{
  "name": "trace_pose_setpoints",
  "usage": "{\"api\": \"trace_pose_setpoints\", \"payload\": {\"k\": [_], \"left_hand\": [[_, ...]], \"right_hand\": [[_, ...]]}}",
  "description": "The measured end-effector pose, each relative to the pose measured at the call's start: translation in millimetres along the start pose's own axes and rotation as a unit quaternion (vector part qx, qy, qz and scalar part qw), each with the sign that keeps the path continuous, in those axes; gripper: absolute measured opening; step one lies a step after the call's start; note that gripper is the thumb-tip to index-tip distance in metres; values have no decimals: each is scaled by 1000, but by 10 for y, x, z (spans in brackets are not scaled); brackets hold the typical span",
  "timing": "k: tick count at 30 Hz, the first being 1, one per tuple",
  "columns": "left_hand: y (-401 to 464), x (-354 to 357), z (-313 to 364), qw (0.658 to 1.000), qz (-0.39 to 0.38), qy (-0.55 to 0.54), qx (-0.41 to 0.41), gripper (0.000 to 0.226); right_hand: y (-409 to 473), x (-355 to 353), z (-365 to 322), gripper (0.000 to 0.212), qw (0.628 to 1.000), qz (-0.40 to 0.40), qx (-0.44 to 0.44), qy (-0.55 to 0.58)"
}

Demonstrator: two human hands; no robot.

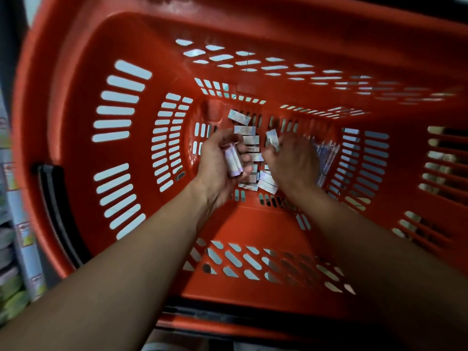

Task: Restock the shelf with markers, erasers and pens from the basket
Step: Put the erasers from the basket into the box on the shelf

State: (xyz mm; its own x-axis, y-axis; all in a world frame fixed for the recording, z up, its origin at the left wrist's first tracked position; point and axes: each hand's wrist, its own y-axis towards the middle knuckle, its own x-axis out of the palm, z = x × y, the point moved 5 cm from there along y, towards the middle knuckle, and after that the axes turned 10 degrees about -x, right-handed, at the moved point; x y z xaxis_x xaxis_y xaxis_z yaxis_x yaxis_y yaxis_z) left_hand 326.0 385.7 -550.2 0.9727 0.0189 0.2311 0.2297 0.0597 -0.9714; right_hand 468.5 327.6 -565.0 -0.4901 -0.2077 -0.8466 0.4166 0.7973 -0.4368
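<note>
Down inside the red basket point(253, 26), the left hand point(220, 160) curls around a small stack of wrapped erasers point(234, 162), while the right hand point(291, 160) pinches one more eraser point(272, 139) at its fingertips. More erasers point(249, 143) lie scattered on the basket floor between and under both hands, with a bundle of pens point(325, 153) just right of the right hand.

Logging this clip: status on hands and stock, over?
Left hand holds erasers; right hand pinches another eraser. Both deep in red basket. More erasers, pens remain. Nothing blocking.
</note>
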Motion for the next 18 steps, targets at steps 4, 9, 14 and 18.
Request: {"api": "trace_pose_setpoints", "payload": {"k": [4, 9, 14, 18], "left_hand": [[3, 51, 36, 999, 6, -30, 21, 29], [-57, 100, 15, 998, -51, -23, 0, 36], [-65, 66, 6, 999, -14, 36, -15, 18], [-59, 70, 65, 1000, 2, 4, 9, 11]], "right_hand": [[-265, -353, -343, 14, 985, 55, -15, 160], [-582, -504, -720, 15, 975, 6, -87, 205], [-433, -574, -497, 10, 973, 84, -42, 211], [-122, -203, -266, 16, 994, -36, -37, 100]]}}
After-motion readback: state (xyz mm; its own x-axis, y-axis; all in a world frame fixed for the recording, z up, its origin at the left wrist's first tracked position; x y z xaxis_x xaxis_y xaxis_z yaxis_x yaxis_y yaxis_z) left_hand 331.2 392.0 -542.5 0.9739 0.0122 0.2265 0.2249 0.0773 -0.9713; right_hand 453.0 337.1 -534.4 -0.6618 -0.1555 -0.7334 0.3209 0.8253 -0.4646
